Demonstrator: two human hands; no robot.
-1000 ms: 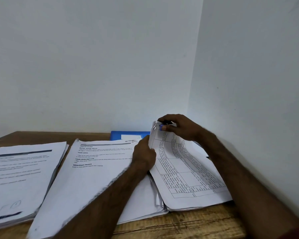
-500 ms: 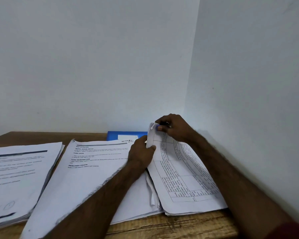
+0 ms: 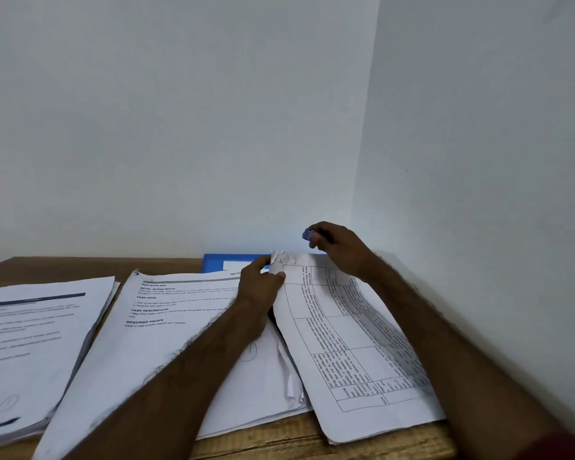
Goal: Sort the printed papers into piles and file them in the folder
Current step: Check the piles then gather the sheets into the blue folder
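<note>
1. Head view, work surface: a wooden table (image 3: 279,441) stands in a corner formed by two white walls (image 3: 180,127).
2. Head view, left pile (image 3: 30,343): a stack of printed papers lies at the left edge of the table. Its top sheet carries a dark header bar and lines of text.
3. Head view, middle pile (image 3: 153,346): a second stack lies just right of the left pile, angled, with bold headings on its top sheet. Its right part is covered by the left forearm.
4. Head view, tabular sheet (image 3: 346,346): a sheet printed with a ruled table tops the right-hand stack, beside the right wall. Its near edge overhangs the near edge of the table. Its far-left corner is crumpled.
5. Head view, blue folder (image 3: 218,262): it lies flat at the far side of the table against the wall, partly covered by the middle pile and the tabular sheet.
6. Head view, left hand (image 3: 261,285): fingers are curled round the far-left edge of the tabular sheet, with the thumb pressed on its top face.
7. Head view, right hand (image 3: 341,252): it is held just above the far edge of the tabular sheet. Thumb and fingers pinch a small blue object (image 3: 307,234); its type cannot be determined.
</note>
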